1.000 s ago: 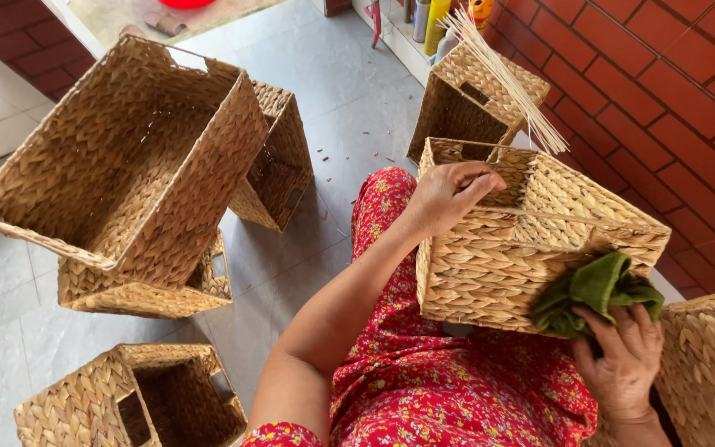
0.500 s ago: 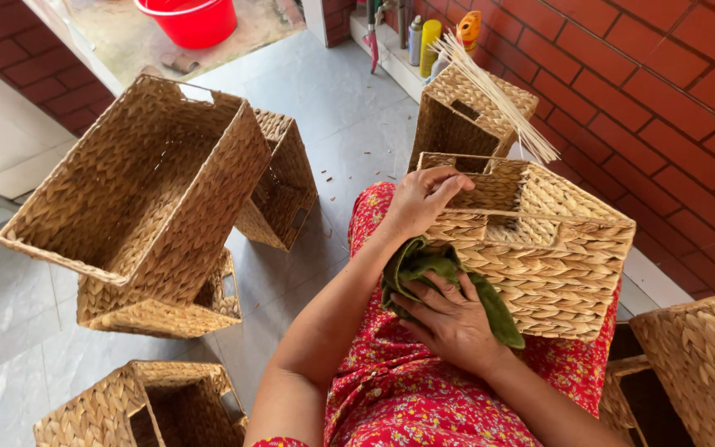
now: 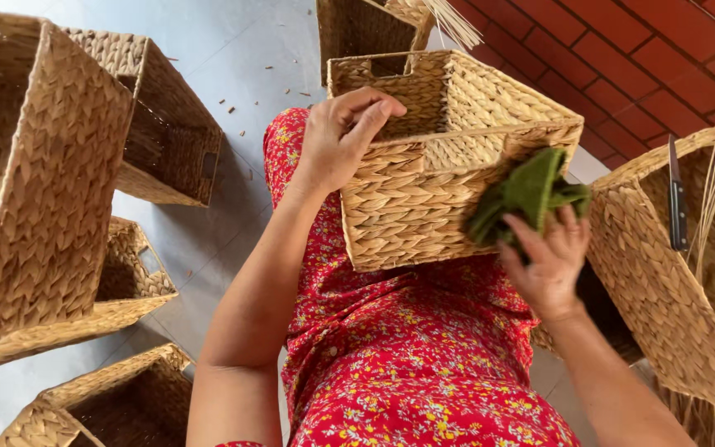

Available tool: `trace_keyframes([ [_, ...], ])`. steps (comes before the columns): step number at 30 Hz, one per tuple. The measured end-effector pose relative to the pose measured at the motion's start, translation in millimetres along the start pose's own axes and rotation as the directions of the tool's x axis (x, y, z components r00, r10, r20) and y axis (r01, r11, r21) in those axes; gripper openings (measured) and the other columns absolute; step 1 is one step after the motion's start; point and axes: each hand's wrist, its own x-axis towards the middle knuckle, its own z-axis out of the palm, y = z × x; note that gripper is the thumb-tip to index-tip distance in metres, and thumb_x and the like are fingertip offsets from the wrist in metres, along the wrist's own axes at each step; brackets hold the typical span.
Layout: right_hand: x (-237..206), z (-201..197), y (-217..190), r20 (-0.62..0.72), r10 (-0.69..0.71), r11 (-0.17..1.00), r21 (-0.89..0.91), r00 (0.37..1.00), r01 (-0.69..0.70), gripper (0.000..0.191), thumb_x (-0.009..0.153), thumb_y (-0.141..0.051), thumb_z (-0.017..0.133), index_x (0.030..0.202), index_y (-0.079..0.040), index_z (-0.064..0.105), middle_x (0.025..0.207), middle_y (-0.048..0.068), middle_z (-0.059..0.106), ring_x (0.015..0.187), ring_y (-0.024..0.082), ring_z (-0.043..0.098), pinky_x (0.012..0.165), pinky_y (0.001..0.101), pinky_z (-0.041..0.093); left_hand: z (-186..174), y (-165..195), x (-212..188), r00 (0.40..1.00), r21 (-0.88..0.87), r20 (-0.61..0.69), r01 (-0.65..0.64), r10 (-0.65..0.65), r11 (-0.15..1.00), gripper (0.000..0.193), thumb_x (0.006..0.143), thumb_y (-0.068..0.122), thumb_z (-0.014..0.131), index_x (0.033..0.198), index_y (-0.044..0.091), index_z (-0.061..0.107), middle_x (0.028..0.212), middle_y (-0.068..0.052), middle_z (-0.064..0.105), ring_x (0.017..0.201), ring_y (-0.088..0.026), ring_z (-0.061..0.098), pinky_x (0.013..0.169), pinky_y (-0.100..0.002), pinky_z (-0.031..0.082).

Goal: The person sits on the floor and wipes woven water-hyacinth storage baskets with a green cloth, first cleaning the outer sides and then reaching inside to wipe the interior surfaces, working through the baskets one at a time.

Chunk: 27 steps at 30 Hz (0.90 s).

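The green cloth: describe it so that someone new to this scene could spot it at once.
Start at the woven basket resting on the lap of the person in the red flowered dress. At its right corner, the right hand presses a crumpled green cloth against the weave. It is the only green, soft thing among straw-coloured baskets.

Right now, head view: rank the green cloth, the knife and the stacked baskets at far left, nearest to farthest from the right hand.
1. Green cloth: gripped in the right hand, pressed against the woven basket on the lap.
2. Knife: to the right, lying on the next basket's side.
3. Stacked baskets: far left, beyond the left hand.
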Motion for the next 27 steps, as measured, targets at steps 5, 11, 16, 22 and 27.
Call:
trace_keyframes([
  [5,27.1,32.3,-87.5,0.004,-0.181,0.979,0.095,0.984,0.179,0.05,0.083,-0.041,0.086,0.128,-0.023,0.075,0.128,0.009,0.06,0.136,0.031,0.04,0.114,0.0554,0.025,0.8,6.6,-1.8,0.998,0.059,-0.061,0.026,-0.023,0.998,0.027,0.104,0.031,0.062,0.103,0.011,0.081,0.057,0.009,0.046,0.053,-0.001,0.035,0.049,-0.027,0.026],
  [11,80.3,33.1,-157.0,-0.046,-0.482,0.842,0.25,0.875,0.478,0.043,0.087,-0.038,0.081,0.129,-0.032,0.073,0.136,-0.005,0.063,0.136,0.018,0.048,0.119,0.0478,0.027,-5.8,3.7,2.6,0.999,0.108,-0.04,-0.02,0.025,0.994,0.028,0.105,0.031,0.061,0.104,0.01,0.08,0.063,0.006,0.056,0.057,-0.001,0.045,0.051,-0.025,0.032],
  [16,69.9,36.9,-99.6,-0.006,-0.503,0.861,0.083,0.864,0.502,0.039,0.089,-0.044,0.083,0.125,-0.035,0.073,0.138,-0.009,0.064,0.138,0.019,0.048,0.116,0.0407,0.033,-1.5,5.2,-1.5,0.999,0.088,-0.018,-0.027,0.028,0.996,0.031,0.107,0.033,0.06,0.106,0.009,0.079,0.063,0.005,0.048,0.058,-0.003,0.039,0.053,-0.027,0.028],
  [22,30.4,15.5,24.1,-0.083,-0.072,0.997,0.023,0.994,0.075,0.037,0.083,-0.028,0.087,0.118,-0.022,0.074,0.143,0.01,0.06,0.141,0.029,0.05,0.104,0.0462,0.041,1.8,8.0,-3.4,0.999,0.073,0.003,-0.032,0.032,0.997,0.032,0.107,0.035,0.06,0.106,0.009,0.079,0.058,0.007,0.044,0.055,-0.002,0.036,0.051,-0.027,0.026],
  [27,5.0,15.8,33.9,-0.157,0.112,0.985,0.151,0.981,-0.088,0.038,0.083,-0.016,0.077,0.121,-0.017,0.073,0.15,0.018,0.055,0.147,0.037,0.045,0.114,0.0534,0.037,0.2,8.5,-2.5,1.0,0.065,-0.009,-0.022,0.023,0.998,0.032,0.107,0.034,0.06,0.105,0.008,0.079,0.059,0.006,0.043,0.056,-0.003,0.036,0.052,-0.028,0.026],
])
